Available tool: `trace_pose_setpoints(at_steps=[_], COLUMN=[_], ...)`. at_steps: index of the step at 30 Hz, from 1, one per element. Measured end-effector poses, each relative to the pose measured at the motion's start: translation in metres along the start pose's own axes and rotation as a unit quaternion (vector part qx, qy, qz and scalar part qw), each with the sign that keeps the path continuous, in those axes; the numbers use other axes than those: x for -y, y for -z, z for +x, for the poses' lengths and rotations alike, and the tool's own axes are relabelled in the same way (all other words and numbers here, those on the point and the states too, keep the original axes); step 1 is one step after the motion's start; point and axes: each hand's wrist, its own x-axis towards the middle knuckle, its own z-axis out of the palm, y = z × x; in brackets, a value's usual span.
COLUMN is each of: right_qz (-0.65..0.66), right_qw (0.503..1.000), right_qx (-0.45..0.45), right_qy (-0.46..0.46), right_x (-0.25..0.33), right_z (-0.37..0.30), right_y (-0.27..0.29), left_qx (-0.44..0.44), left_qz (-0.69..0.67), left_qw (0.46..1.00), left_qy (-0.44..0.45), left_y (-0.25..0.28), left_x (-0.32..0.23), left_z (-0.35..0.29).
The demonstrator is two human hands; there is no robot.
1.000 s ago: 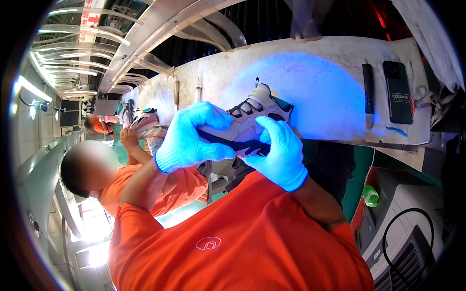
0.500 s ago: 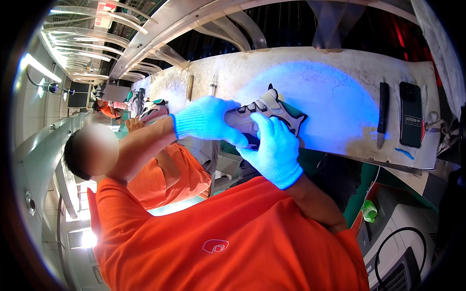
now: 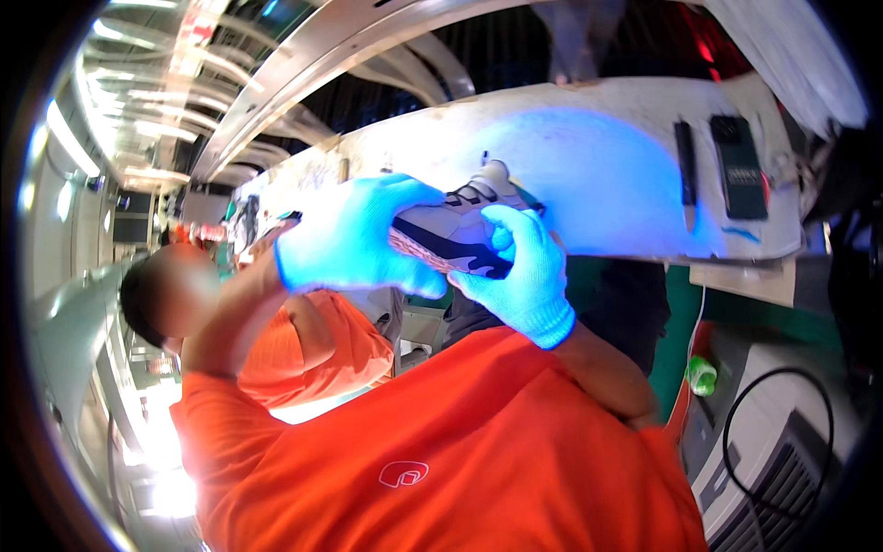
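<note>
Both of my hands wear knit gloves that look bright blue under the light. A grey and black lace-up sneaker (image 3: 448,224) is held between them near the table's front edge, tilted so its side and pinkish patterned sole edge face me. My left hand (image 3: 361,230) is closed round the toe end, which it mostly hides. My right hand (image 3: 526,274) grips the sneaker toward the heel, its thumb at the sole edge and its fingers bent against the side of the upper.
The pale worktable (image 3: 644,115) carries a patch of blue light. At its right lie a dark-handled knife (image 3: 686,170) and a black phone (image 3: 739,170). A co-worker in orange (image 3: 317,354) is close on my left. A grey machine with a black cable (image 3: 773,432) stands at lower right.
The sneaker has tipped so more of its side and sole edge shows. My left hand has shifted left with the toe end, and the whole view has turned slightly.
</note>
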Motion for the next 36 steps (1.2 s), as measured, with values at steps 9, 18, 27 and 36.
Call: trace_pose_setpoints(at_steps=[9, 18, 27, 36], right_qz=[-0.023, 0.000, -0.027, -0.039], right_qw=[0.999, 0.997, 0.998, 0.994], right_qx=[-0.034, -0.070, -0.014, 0.044], right_qy=[-0.025, -0.043, -0.064, -0.089], right_x=[-0.024, -0.022, -0.020, -0.019], right_z=[-0.067, -0.058, -0.045, -0.023], right_y=[0.003, 0.003, 0.009, 0.007], left_qx=[-0.106, -0.095, -0.102, -0.044], left_qz=[0.046, 0.066, 0.036, -0.054], left_qw=[0.984, 0.970, 0.972, 0.983], left_qy=[-0.133, -0.215, -0.209, -0.170], left_y=[-0.041, -0.039, -0.043, -0.041], left_x=[0.011, 0.014, 0.033, 0.067], left_z=[-0.007, -0.001, 0.000, -0.001])
